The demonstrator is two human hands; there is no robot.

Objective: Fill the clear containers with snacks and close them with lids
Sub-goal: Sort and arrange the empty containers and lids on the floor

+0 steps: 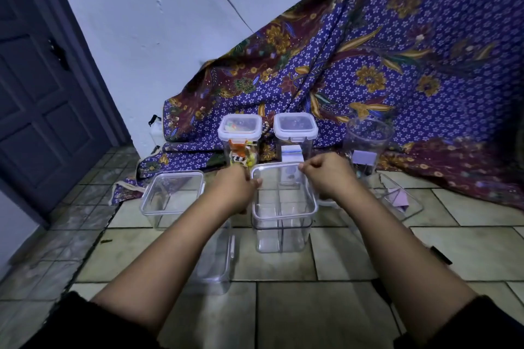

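Observation:
An empty clear container (283, 235) stands on the tiled floor in the middle. A clear lid (283, 195) lies across its top. My left hand (236, 183) pinches the lid's far left corner, and my right hand (326, 174) pinches its far right corner. Behind it stand two lidded containers: one holds colourful snacks (239, 133), the other white and blue packets (295, 129). At the back right, an open clear container (368, 144) holds purple packets.
A wide clear container (173, 195) sits at the left. Another clear container (218, 261) lies on the floor under my left forearm. A loose lid (402, 201) with a purple packet lies at the right. Patterned cloth (397, 65) drapes behind; a door (42, 93) is at the left.

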